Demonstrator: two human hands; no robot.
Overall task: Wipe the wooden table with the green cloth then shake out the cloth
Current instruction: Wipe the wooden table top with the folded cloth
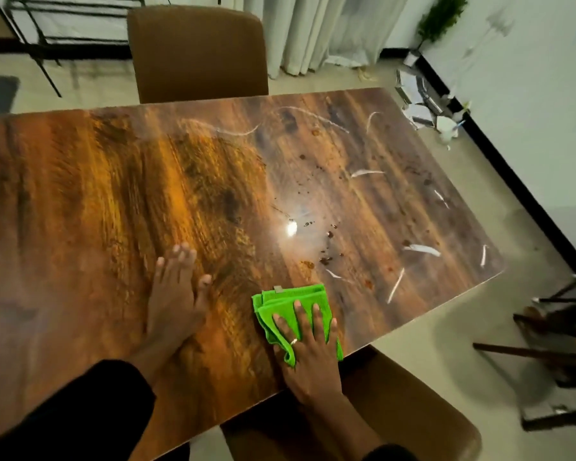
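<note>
The folded bright green microfibre cloth lies flat near the near edge of the glossy, dark-grained wooden bench, pinned under the right hand, whose fingers are spread open and pressed on the fabric, one wearing a ring. The left hand rests palm-down just beside it on bare wood, fingers extended and loosely together. Beyond the cloth the surface carries dark brown crumbs and spots, white streaks and a bright lamp reflection. A brown upholstered chair stands at the far side, another at the near edge. Pale curtains, a small green plant and floor clutter line the white wall.
</note>
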